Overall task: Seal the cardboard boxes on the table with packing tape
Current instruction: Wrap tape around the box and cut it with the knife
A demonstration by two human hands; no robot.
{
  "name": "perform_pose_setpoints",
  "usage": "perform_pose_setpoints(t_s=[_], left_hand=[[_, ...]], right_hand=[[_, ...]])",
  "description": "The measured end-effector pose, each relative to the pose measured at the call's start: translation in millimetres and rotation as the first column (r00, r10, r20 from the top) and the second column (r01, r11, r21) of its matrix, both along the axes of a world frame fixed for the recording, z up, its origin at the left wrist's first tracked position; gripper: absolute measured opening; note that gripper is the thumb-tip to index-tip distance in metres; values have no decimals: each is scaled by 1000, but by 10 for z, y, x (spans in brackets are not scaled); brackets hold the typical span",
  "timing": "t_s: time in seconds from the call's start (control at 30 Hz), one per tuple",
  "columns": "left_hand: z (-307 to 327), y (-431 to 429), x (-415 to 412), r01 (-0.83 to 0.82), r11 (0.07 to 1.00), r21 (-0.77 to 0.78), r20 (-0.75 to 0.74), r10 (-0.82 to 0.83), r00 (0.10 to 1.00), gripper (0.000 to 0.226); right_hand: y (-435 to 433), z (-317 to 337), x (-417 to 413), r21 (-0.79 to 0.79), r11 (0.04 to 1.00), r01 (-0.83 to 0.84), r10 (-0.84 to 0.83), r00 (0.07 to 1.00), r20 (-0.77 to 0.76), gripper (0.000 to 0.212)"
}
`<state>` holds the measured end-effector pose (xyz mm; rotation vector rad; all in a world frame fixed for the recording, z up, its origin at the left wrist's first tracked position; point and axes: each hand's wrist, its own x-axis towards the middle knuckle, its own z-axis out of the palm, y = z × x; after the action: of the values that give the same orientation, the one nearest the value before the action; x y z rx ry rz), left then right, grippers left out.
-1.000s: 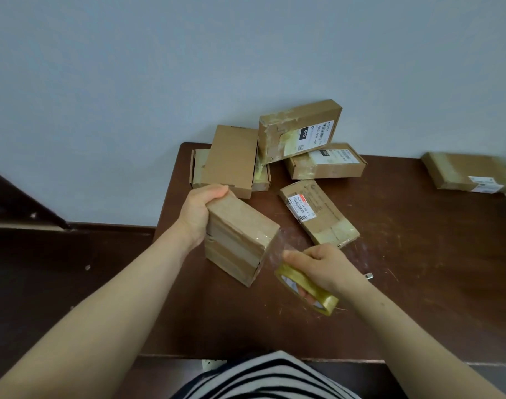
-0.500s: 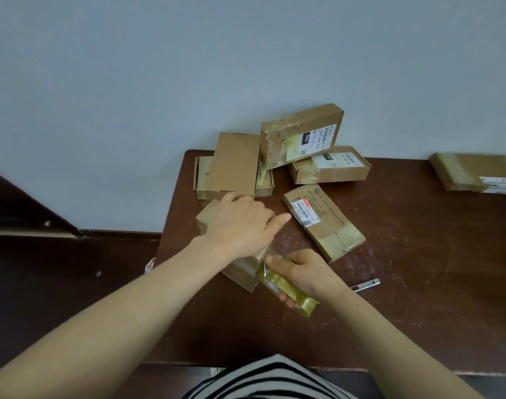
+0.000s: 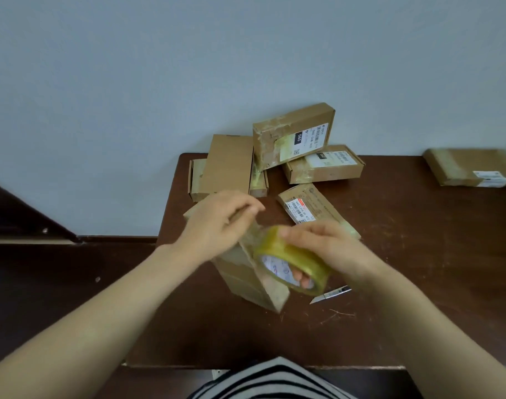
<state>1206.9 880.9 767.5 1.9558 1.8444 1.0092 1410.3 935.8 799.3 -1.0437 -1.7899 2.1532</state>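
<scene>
The right hand (image 3: 329,249) grips the tape roll (image 3: 292,264) — fingers hooked through its core, thumb over the rim — right beside the box (image 3: 246,280) being taped. That box stands near the left edge of the surface (image 3: 404,254), its long axis running far-left to near-right. The left hand (image 3: 217,223) lies over its far end, fingers part bent; blur hides whether it pinches tape or only presses. The roll sits nearer the box's near end, so I judge the strip must run along that axis. A small cutter (image 3: 331,295) lies just right of the box.
</scene>
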Motion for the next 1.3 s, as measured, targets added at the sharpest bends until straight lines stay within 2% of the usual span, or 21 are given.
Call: perform_pose_setpoints(t_s=[0.07, 0.1, 0.17, 0.3, 0.37, 0.43, 0.53, 0.7, 0.87, 1.13, 1.23, 1.27, 1.3], left_hand=[[-89, -31, -125, -69, 994, -83, 306, 91, 948, 19], [-157, -52, -154, -102, 986, -132, 381, 145, 913, 20], [-349, -88, -194, -156, 953, -261, 478, 268, 837, 22], [-699, -130, -314, -205, 854, -478, 667, 506, 547, 17], [-814, -145, -328, -217, 833, -508, 682, 543, 489, 19], [-877, -154, -319, -233, 849, -474, 696, 523, 492, 19], [-947, -168, -348, -221, 882, -416, 717, 468, 517, 18], [-1042, -204, -409, -201, 904, -377, 721, 422, 549, 14], [-1052, -201, -382, -182, 911, -369, 741, 407, 535, 17], [-1037, -249, -377, -166, 902, -399, 742, 424, 519, 17], [-1012, -287, -379, -157, 898, -412, 712, 425, 559, 26], [-981, -299, -389, -158, 894, -418, 676, 423, 603, 31], [-956, -308, -411, -190, 889, -416, 576, 419, 701, 36]], right_hand=[[21, 73, -51, -10, 1000, 18, -19, 988, -153, 29], [9, 52, -136, 3, 1000, 30, -29, 985, -169, 26], [-43, -55, -363, 43, 998, 51, -47, 994, -96, 22], [-107, -236, -741, 82, 996, 27, -26, 999, -19, 29], [-111, -272, -829, 93, 996, 10, -9, 1000, -4, 36], [-113, -276, -841, 77, 997, 15, -15, 1000, 0, 39], [-139, -252, -662, -34, 999, -1, 2, 999, 33, 34], [-302, -203, 135, 50, 997, -52, 35, 957, 288, 35], [-448, -393, 580, 44, 999, -16, -9, 860, 509, 51], [-522, -913, 560, 54, 992, -116, 51, 746, 664, 45], [-533, -978, 486, 31, 995, -95, 51, 752, 657, 43], [-534, -991, 466, 34, 995, -99, 53, 753, 655, 43], [-539, -997, 448, 38, 994, -104, 54, 754, 654, 44]])
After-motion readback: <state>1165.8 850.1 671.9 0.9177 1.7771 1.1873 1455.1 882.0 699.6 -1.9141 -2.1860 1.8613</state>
